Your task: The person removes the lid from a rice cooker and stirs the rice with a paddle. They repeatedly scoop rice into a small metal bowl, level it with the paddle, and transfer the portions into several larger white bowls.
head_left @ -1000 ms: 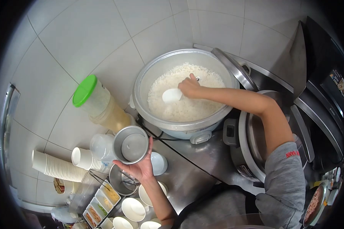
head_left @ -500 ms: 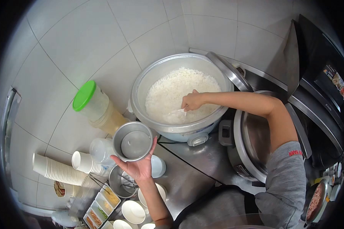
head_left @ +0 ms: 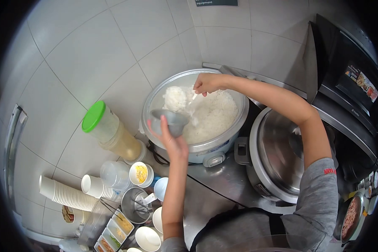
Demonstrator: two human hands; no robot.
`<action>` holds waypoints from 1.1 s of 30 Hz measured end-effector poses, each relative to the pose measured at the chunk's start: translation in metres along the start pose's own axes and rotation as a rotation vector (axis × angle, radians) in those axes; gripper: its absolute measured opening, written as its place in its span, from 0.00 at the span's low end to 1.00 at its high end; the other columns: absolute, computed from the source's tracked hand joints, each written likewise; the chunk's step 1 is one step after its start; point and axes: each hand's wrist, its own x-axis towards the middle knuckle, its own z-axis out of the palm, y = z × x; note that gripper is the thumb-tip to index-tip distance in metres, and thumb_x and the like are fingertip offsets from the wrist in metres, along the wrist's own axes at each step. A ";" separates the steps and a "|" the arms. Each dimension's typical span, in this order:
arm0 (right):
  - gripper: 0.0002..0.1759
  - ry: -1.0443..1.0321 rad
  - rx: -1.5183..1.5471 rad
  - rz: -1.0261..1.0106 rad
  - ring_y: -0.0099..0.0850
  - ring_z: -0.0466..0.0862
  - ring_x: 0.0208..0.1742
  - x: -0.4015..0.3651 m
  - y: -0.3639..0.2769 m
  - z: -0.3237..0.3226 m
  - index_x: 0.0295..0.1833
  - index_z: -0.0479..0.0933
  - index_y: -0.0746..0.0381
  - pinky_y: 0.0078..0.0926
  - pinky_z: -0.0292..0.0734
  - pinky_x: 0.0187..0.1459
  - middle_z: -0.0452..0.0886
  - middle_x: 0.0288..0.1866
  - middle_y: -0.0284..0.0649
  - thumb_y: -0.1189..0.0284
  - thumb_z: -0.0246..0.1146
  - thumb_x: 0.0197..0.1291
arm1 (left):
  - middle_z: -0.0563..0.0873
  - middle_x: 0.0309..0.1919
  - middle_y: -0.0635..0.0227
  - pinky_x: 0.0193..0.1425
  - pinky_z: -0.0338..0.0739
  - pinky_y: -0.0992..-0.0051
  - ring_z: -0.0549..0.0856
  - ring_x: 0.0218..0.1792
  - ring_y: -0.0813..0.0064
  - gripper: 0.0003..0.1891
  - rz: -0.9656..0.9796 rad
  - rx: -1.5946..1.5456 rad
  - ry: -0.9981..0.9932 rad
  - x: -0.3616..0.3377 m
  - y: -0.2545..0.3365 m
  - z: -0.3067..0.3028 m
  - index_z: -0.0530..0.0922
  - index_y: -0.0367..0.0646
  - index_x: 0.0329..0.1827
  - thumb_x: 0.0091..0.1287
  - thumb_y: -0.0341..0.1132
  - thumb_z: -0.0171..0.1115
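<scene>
A large rice cooker [head_left: 145,113] full of white rice [head_left: 217,111] stands in front of me. My right hand [head_left: 208,83] grips the handle of a white rice paddle [head_left: 193,98] over it. On the paddle sits a big clump of rice [head_left: 174,98], above the near left part of the pot. My left hand [head_left: 175,145] holds a round metal bowl [head_left: 172,121], fingers around its side, at the pot's near left rim. The bowl is tilted and slightly blurred, just below the clump. Its inside is mostly hidden.
A second cooker with a steel lid [head_left: 277,155] stands at right. Left are a green-lidded container [head_left: 93,116], stacked paper cups [head_left: 69,194], a cup with yellow food [head_left: 141,173], a metal pot [head_left: 135,206], a topping tray [head_left: 116,231] and white bowls [head_left: 148,238].
The paddle has risen from the rice with a clump on it. My left hand has brought the metal bowl up and right to the cooker, tilting it. The view has shifted slightly.
</scene>
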 end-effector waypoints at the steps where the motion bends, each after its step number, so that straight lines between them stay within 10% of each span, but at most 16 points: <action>1: 0.13 0.055 0.020 -0.041 0.26 0.71 0.23 -0.005 -0.006 0.003 0.44 0.80 0.64 0.26 0.67 0.26 0.78 0.23 0.37 0.72 0.57 0.55 | 0.63 0.62 0.63 0.62 0.63 0.60 0.65 0.62 0.66 0.38 -0.003 -0.048 -0.010 0.010 -0.013 0.007 0.48 0.54 0.68 0.61 0.43 0.62; 6: 0.21 0.711 -0.487 -0.550 0.41 0.76 0.28 -0.036 -0.003 0.059 0.55 0.75 0.60 0.36 0.74 0.38 0.78 0.30 0.44 0.79 0.54 0.53 | 0.64 0.62 0.67 0.60 0.56 0.43 0.64 0.63 0.63 0.37 -0.044 -0.110 -0.087 0.046 -0.035 0.025 0.55 0.57 0.66 0.58 0.63 0.55; 10: 0.24 0.562 -0.376 -0.574 0.37 0.77 0.36 -0.047 -0.010 0.051 0.58 0.71 0.59 0.31 0.72 0.39 0.78 0.33 0.44 0.80 0.53 0.54 | 0.61 0.65 0.65 0.63 0.52 0.40 0.59 0.66 0.60 0.37 -0.167 -0.179 -0.158 0.039 -0.010 0.017 0.58 0.53 0.65 0.58 0.64 0.54; 15: 0.19 0.274 0.189 -0.135 0.36 0.76 0.44 -0.010 -0.009 0.027 0.55 0.74 0.60 0.32 0.67 0.45 0.80 0.37 0.43 0.76 0.52 0.57 | 0.57 0.67 0.62 0.63 0.53 0.37 0.56 0.67 0.56 0.41 -0.265 -0.246 -0.173 0.021 0.023 -0.018 0.57 0.54 0.67 0.54 0.61 0.60; 19: 0.09 0.284 -0.581 -0.022 0.35 0.77 0.42 0.052 0.054 0.063 0.38 0.80 0.56 0.39 0.54 0.51 0.81 0.35 0.39 0.67 0.56 0.55 | 0.54 0.68 0.62 0.64 0.50 0.34 0.55 0.68 0.54 0.41 -0.342 -0.373 -0.143 0.000 0.048 -0.033 0.57 0.54 0.67 0.53 0.62 0.61; 33: 0.10 -0.051 -0.495 -0.419 0.30 0.79 0.35 0.006 0.065 0.111 0.28 0.81 0.54 0.35 0.52 0.47 0.81 0.24 0.30 0.61 0.63 0.51 | 0.54 0.69 0.61 0.62 0.48 0.32 0.54 0.68 0.55 0.43 -0.311 -0.384 -0.147 -0.002 0.060 -0.045 0.54 0.53 0.68 0.54 0.63 0.59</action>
